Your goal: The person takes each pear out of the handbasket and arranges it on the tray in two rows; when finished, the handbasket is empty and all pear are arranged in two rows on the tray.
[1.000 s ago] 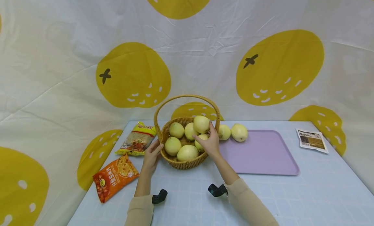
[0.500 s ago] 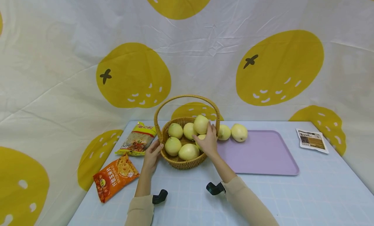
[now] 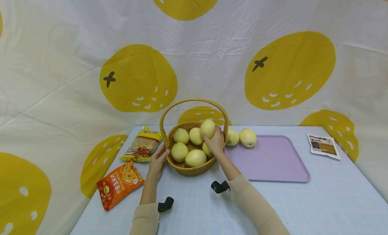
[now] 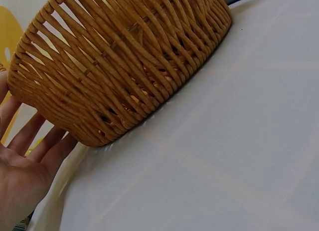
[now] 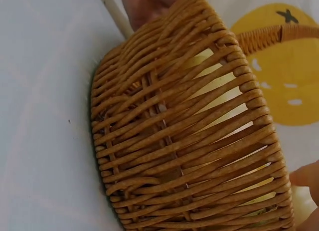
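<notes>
A wicker basket (image 3: 189,171) with a tall arched handle (image 3: 194,100) stands at the table's middle, several pale yellow-green melons (image 3: 195,158) inside. My left hand (image 3: 157,162) holds the basket's left side, thumb at the rim. In the left wrist view the fingers (image 4: 30,141) lie along the outside of the weave. Above the basket's back right part, my right hand (image 3: 216,143) grips another melon (image 3: 207,128). The right wrist view shows mostly basket wall (image 5: 184,141), with the thumb (image 5: 306,178) at the edge and the held melon largely hidden behind the rim.
A purple tray (image 3: 272,160) lies right of the basket, with two melons (image 3: 248,138) at its back left corner. Left are a yellow food bag (image 3: 142,144) and an orange snack bag (image 3: 120,184). A small white-and-brown packet (image 3: 323,146) lies far right. A fruit-print cloth (image 3: 212,66) hangs behind.
My right hand, gripping the melon, has shifted slightly left. The melons in the basket have moved a little. The left hand has stayed put on the basket.
</notes>
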Demonstrator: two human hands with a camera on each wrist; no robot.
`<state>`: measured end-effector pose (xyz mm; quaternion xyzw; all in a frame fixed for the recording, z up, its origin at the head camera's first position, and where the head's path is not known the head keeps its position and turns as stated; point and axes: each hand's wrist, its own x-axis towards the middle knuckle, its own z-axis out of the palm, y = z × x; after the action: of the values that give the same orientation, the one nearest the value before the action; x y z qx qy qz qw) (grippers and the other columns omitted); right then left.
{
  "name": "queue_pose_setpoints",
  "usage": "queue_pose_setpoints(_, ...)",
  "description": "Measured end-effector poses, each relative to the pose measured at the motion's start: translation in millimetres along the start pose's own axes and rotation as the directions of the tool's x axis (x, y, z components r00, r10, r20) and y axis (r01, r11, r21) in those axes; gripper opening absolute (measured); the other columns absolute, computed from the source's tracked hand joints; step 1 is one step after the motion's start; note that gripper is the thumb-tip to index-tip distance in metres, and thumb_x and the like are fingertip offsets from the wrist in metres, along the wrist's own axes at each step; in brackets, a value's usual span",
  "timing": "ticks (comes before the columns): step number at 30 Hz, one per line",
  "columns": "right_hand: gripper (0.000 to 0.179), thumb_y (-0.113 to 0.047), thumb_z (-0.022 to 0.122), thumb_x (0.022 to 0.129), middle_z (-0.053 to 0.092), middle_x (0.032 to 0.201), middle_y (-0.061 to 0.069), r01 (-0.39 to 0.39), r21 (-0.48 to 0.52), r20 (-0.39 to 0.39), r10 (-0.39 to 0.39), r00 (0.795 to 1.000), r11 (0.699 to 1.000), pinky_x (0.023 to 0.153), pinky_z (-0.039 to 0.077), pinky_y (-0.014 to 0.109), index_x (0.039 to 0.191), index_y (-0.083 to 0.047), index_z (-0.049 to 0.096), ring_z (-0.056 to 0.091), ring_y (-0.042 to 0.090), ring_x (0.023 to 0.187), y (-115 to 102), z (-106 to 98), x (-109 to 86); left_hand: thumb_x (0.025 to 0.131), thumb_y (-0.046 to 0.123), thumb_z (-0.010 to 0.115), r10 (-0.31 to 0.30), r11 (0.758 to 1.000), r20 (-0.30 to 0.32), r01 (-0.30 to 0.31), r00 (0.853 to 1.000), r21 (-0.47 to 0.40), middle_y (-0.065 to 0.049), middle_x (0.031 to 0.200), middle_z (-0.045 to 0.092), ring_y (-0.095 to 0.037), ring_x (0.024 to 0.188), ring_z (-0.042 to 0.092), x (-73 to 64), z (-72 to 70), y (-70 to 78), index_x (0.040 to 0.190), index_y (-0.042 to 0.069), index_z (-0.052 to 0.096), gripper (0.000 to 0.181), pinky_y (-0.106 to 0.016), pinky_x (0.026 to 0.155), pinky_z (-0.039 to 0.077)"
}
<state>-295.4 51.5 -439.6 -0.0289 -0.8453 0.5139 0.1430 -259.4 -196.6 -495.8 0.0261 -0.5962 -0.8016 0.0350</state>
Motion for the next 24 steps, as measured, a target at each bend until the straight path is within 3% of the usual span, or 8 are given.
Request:
queue_pose_setpoints(5, 0.073, -0.033, 0.065, 0.086, 0.041, 0.134, 0.027, -0.036, 0.019, 0.033, 0.036, 0.999, 0.999, 0.09, 0.041, 0.059, 0.143, -0.004, 0.03, 0.045, 0.043, 0.118, 2.0, 1.5, 5.0, 0.091, 0.011, 0.062, -0.002, 1.0, -0.012, 0.002, 1.0, 0.012, -0.018, 0.132, 0.052, -0.009, 0.098, 0.062, 0.9, 0.7, -0.3, 0.136, 0.001, 0.048, 0.048, -0.025, 0.08, 0.052)
queue_pose_setpoints(13, 0.071, -0.041, 0.071, 0.08, 0.054, 0.122, 0.025, -0.073, 0.016, 0.025, 0.073, 0.997, 0.997, 0.082, 0.047, 0.052, 0.131, -0.009, 0.034, 0.056, 0.042, 0.104, 0.7, 4.2, 8.0, 0.091, 0.012, 0.063, -0.001, 1.0, -0.023, 0.002, 1.0, 0.01, -0.014, 0.127, 0.056, -0.009, 0.097, 0.062, 1.2, 0.5, -1.1, 0.137, -0.001, 0.047, 0.05, -0.025, 0.079, 0.052)
queue_pose_setpoints(19, 0.069, -0.032, 0.075, 0.079, 0.056, 0.118, 0.021, 0.034, 0.171, 0.056, -0.044, 0.997, 0.985, 0.08, 0.05, 0.043, 0.132, -0.008, 0.039, 0.058, 0.033, 0.101, 0.1, 3.8, 0.0, 0.09, 0.011, 0.064, 0.011, 1.0, -0.028, -0.01, 1.0, 0.005, -0.012, 0.124, 0.058, -0.01, 0.096, 0.062, 0.6, -0.1, -3.1, 0.136, -0.002, 0.047, 0.05, -0.025, 0.078, 0.052)
queue_pose_setpoints(24, 0.063, -0.024, 0.078, 0.076, 0.061, 0.107, 0.018, 0.111, 0.278, 0.012, -0.119, 0.993, 0.954, 0.076, 0.05, 0.037, 0.129, -0.009, 0.048, 0.059, 0.029, 0.092, -1.4, 1.2, -8.8, 0.09, 0.013, 0.064, 0.032, 0.999, -0.023, -0.032, 0.999, 0.015, -0.01, 0.121, 0.06, -0.009, 0.095, 0.062, 1.6, -0.7, -4.0, 0.136, -0.005, 0.045, 0.053, -0.024, 0.077, 0.053)
